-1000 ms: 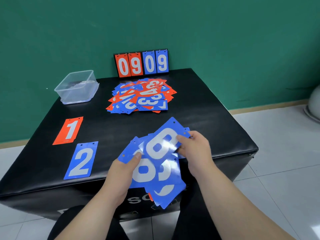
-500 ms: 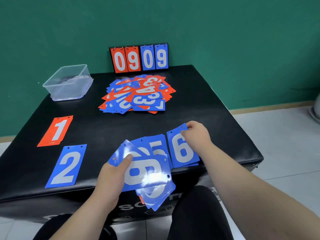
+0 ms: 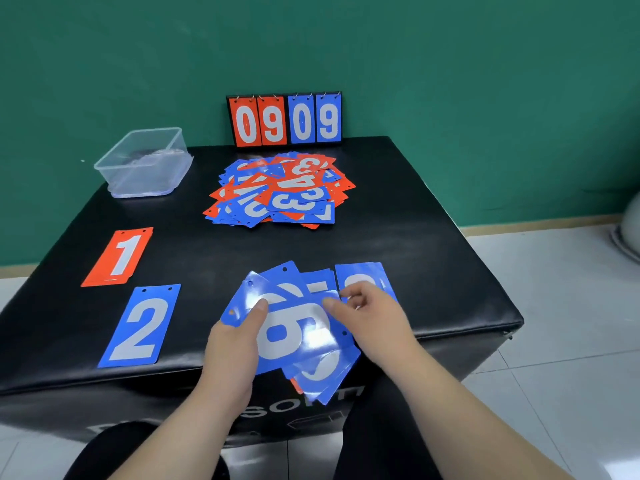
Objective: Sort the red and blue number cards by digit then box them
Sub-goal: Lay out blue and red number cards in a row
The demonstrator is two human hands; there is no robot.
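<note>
Head view: R hand has let go of the blue 6 card it was setting down half a sec ago. That card now lies flat on the counter, just beyond R hand's knuckles & partly hidden by them. R hand has come back to the fan of cards, fingers loosely bent, thumb tip at the top card's edge. Can't tell if it has a pinch yet. L hand grips the fan as before, thumb pressed on top near the far-left corner. The fan hangs over the counter's near edge, btwn the two hands. Its top card looks like an 8, but glare blurs it. The cards showing are blue, w/ a sliver of red at the bottom.

Meaning, prob.: a 6 spot is now started just past R hand, joining the red 1 card & blue 2 card, both well left of L hand. The next draw from the fan seems about to start. Sorting looks early: the loose pile sits well beyond both hands. The clear box is far beyond-left of L hand, contents unclear, so boxing is a long way off.
</note>
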